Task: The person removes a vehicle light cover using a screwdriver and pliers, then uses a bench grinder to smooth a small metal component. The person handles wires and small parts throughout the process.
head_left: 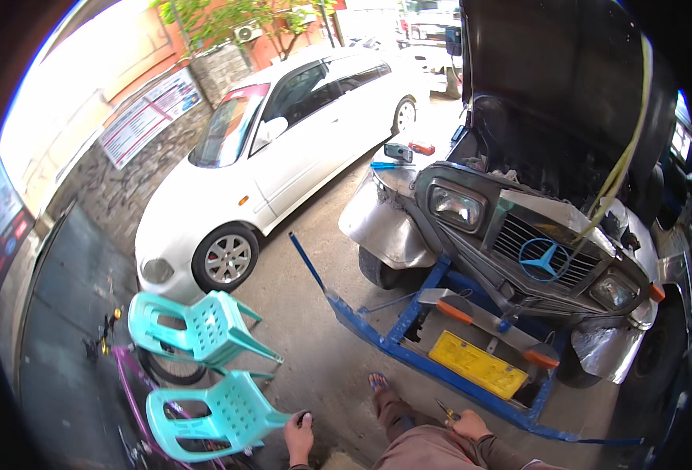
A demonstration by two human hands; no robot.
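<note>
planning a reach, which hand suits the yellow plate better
Probably the right hand: it is nearer the yellow plate, though it holds a tool; the left hand is by a chair.

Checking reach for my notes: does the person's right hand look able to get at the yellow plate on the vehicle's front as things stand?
Probably yes, perhaps with a lean: the yellow plate shows uncovered beyond the low blue bar, though the right hand holds a slim tool.

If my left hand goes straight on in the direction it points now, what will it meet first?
Probably the left end of the blue metal frame, across the floor from your left hand; depth is unclear in this view.
</note>
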